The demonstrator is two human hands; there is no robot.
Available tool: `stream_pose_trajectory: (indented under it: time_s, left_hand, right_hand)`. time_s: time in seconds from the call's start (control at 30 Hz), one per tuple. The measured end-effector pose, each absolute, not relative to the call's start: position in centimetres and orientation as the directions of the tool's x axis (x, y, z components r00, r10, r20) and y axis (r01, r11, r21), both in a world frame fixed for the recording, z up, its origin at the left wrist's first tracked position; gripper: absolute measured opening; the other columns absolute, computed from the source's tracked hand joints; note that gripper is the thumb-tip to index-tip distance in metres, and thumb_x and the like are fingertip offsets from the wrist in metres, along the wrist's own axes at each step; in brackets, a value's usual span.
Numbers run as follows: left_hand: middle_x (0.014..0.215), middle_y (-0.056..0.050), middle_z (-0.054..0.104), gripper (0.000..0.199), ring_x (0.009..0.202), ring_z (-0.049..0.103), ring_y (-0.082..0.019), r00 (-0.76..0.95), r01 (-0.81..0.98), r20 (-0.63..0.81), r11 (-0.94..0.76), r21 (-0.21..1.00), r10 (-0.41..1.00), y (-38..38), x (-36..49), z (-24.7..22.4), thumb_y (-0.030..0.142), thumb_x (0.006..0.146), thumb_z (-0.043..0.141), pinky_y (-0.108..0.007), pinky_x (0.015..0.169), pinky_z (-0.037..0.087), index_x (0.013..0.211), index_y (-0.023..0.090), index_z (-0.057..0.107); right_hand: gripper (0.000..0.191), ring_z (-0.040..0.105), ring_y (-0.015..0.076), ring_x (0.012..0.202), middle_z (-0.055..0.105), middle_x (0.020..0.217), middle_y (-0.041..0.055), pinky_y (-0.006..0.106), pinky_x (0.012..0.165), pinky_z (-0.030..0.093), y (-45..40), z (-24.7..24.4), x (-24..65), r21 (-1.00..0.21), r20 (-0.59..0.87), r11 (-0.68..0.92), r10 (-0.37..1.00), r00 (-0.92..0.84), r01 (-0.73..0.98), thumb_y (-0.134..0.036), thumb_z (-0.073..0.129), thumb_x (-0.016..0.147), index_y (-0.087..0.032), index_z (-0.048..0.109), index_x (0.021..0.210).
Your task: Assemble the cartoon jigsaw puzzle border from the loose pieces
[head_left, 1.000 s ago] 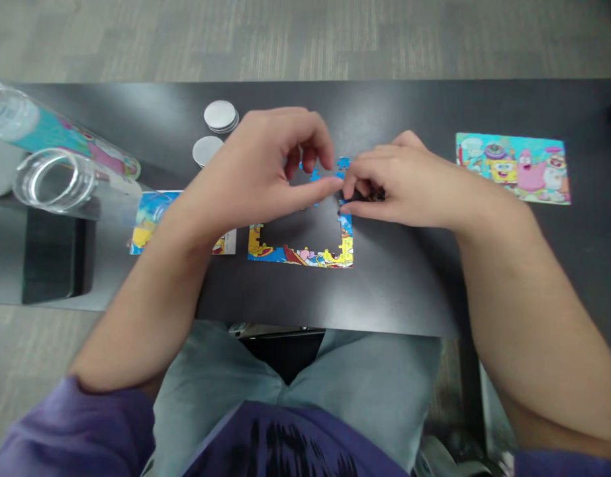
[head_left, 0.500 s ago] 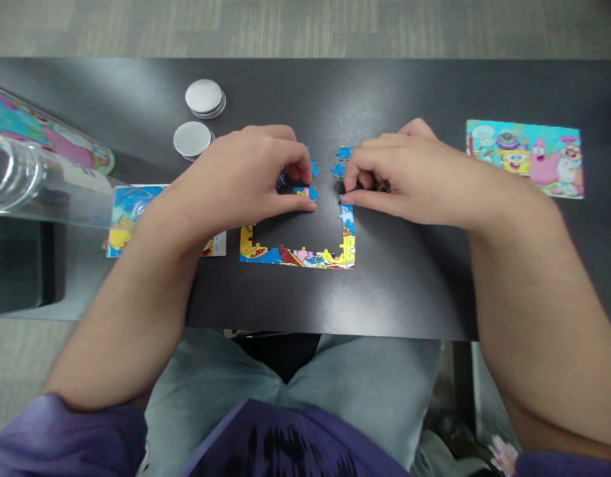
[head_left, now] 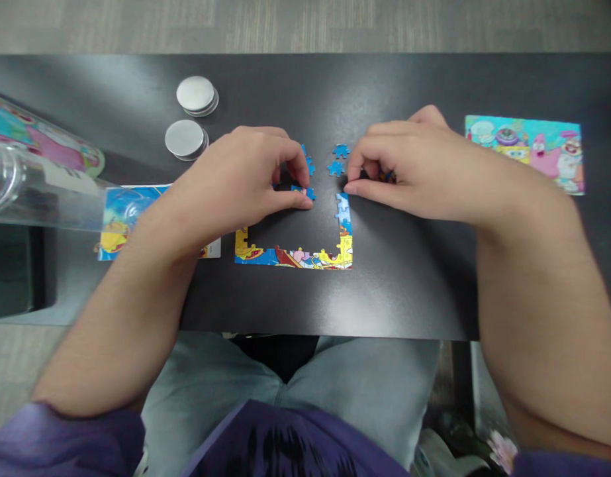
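Note:
A jigsaw puzzle border (head_left: 305,258) lies on the dark table, its bottom edge and right side joined in yellow, blue and red. My left hand (head_left: 258,169) is over its upper left, thumb and forefinger closed about a blue puzzle piece (head_left: 309,193). Beyond the top of the right side, my right hand (head_left: 399,165) has thumb and forefinger pinched together; whatever is between the tips is hidden. Small dark-coloured pieces (head_left: 387,177) show under its palm. Between the hands lie two loose blue pieces, one upper (head_left: 341,151) and one lower (head_left: 335,168).
Two stacks of pale round discs, a far one (head_left: 196,94) and a nearer one (head_left: 185,139), stand left of my left hand. A clear plastic bottle (head_left: 51,189) lies at the left, over a picture card (head_left: 119,222). Another cartoon card (head_left: 543,156) is at the right.
My right fingertips have drawn slightly away from the top end of the border's right side, uncovering it. My left hand keeps its pinch. The whole view has shifted a little.

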State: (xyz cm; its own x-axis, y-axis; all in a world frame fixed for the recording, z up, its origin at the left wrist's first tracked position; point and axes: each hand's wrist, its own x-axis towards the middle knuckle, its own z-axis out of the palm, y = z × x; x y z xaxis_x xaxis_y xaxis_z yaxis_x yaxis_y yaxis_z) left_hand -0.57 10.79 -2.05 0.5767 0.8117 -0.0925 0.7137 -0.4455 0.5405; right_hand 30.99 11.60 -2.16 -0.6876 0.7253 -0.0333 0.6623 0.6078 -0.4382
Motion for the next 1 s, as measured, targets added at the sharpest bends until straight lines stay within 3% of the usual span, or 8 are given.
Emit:
stream_pose_trajectory:
  time_s: [0.23,0.47,0.67,1.0]
  left_hand:
    - [0.095,-0.004,0.083,0.033,0.091,0.076,-0.036,0.521,0.702,-0.107,-0.353,0.618,0.847,10.4,-0.3,-1.9,0.068,0.092,0.091,-0.059,0.092,0.055,0.101,0.037,0.087]
    - [0.116,-0.007,0.087,0.035,0.099,0.076,-0.039,0.564,0.676,-0.044,-0.43,0.599,0.825,10.4,0.4,-2.4,0.071,0.094,0.088,-0.064,0.098,0.061,0.102,0.037,0.085]
    - [0.119,-0.007,0.088,0.029,0.101,0.077,-0.039,0.596,0.622,0.018,-0.477,0.621,0.803,10.0,1.0,-2.7,0.067,0.097,0.089,-0.067,0.099,0.065,0.101,0.039,0.082]
    - [0.127,-0.008,0.087,0.033,0.11,0.078,-0.04,0.604,0.624,0.015,-0.484,0.613,0.797,9.6,1.7,-3.0,0.072,0.103,0.084,-0.07,0.111,0.063,0.105,0.039,0.085]
  right_hand:
    - [0.011,0.077,0.0373,0.099,0.087,0.106,0.0062,0.064,0.11,0.045,11.5,-1.9,30.8,-0.398,-0.053,0.588,0.752,-0.657,0.704,-0.042,0.078,0.112,-0.035,0.077,0.103]
    - [0.007,0.079,0.0365,0.102,0.087,0.11,0.0039,0.066,0.116,0.047,11.4,-1.6,30.8,-0.341,-0.051,0.603,0.754,-0.655,0.721,-0.038,0.074,0.113,-0.036,0.079,0.109]
    - [0.011,0.078,0.0376,0.101,0.084,0.104,0.0029,0.067,0.116,0.048,11.5,-1.7,31.0,-0.365,-0.041,0.608,0.746,-0.664,0.705,-0.046,0.075,0.114,-0.038,0.078,0.107]
    - [0.012,0.073,0.0337,0.101,0.079,0.095,0.0034,0.06,0.116,0.041,11.2,-1.5,30.6,-0.432,-0.076,0.599,0.721,-0.689,0.674,-0.042,0.081,0.109,-0.033,0.074,0.107]
